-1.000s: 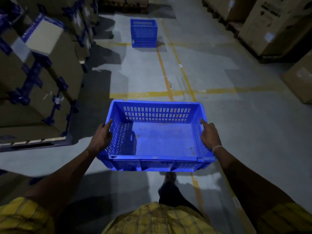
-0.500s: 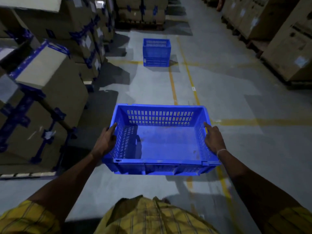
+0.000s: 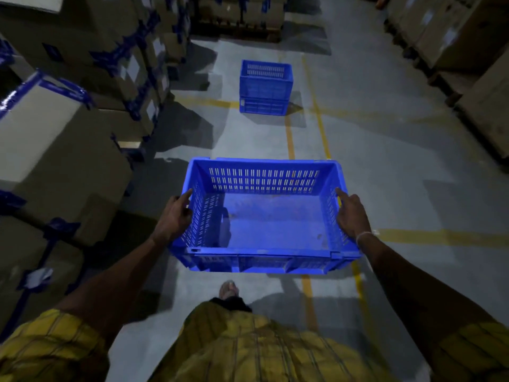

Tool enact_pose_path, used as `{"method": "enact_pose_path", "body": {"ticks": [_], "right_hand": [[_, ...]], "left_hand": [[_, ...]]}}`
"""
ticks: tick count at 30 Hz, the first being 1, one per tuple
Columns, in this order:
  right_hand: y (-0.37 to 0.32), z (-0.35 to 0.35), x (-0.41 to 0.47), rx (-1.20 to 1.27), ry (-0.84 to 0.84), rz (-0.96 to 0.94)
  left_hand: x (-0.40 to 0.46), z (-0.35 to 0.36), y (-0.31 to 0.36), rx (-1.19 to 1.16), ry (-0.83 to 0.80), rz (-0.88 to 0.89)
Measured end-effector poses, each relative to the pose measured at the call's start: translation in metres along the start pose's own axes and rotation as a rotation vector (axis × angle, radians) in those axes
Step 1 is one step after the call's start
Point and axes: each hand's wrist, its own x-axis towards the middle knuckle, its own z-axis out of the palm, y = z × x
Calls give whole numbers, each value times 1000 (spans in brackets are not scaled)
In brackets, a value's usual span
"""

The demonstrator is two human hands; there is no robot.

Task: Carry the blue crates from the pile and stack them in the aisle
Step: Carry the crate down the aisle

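An empty blue slotted crate [image 3: 264,216] hangs level in front of me, above the aisle floor. My left hand [image 3: 173,216] grips its left side wall, thumb along the rim. My right hand [image 3: 351,215] grips the right side wall the same way. Farther down the aisle a stack of blue crates [image 3: 265,88] stands on the floor, beside the yellow floor lines.
Cardboard cartons with blue strapping [image 3: 63,150] line the left side on pallets. More cartons [image 3: 468,51] stand along the right, and a pallet of boxes [image 3: 239,15] closes the far end. Yellow lines [image 3: 321,125] mark the grey floor between them.
I have walked forward with the crate held in both hands. The stack of crates ahead has come closer, and the yellow cross line now lies under the carried crate.
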Motion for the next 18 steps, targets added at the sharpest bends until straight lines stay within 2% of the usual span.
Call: {"method": "enact_pose_path", "body": {"ticks": [10,18], "right_hand": [[-48,11,216,30,36,50],[-49,26,427,36,48,53]], "left_hand": [[248,-30,3,36,-42,51],[450,4,16,17,-35,24]]}}
